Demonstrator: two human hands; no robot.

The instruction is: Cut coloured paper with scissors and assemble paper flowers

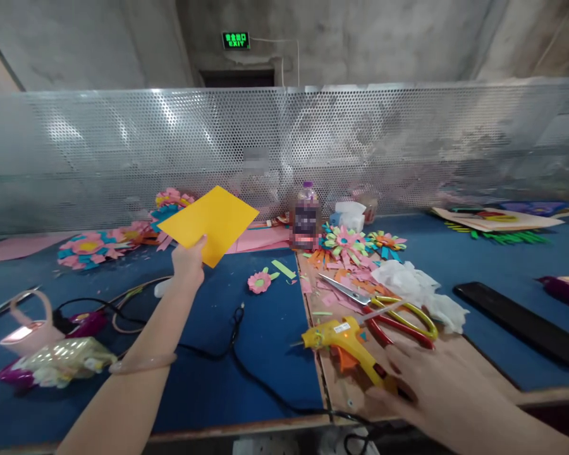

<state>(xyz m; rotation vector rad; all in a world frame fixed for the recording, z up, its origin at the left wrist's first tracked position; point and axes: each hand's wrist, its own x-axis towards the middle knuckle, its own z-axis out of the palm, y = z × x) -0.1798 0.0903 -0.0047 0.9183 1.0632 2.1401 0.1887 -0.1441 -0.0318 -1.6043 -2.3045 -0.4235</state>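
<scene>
Yellow square paper sheet (209, 222) hangs tilted above the blue-covered bench (265, 328), and we pinch its lower corner in the grip of our left hand (188, 264), arm stretched forward. Our right hand (431, 385) lies flat with fingers spread on the bare wooden board (474, 360), its fingertips touching the handle of the yellow hot-glue gun (348, 344). Just beyond that gun lie scissors with red and yellow handles (384, 309), next to crumpled white tissue (415, 287). Finished paper flowers (346, 243) sit further back.
</scene>
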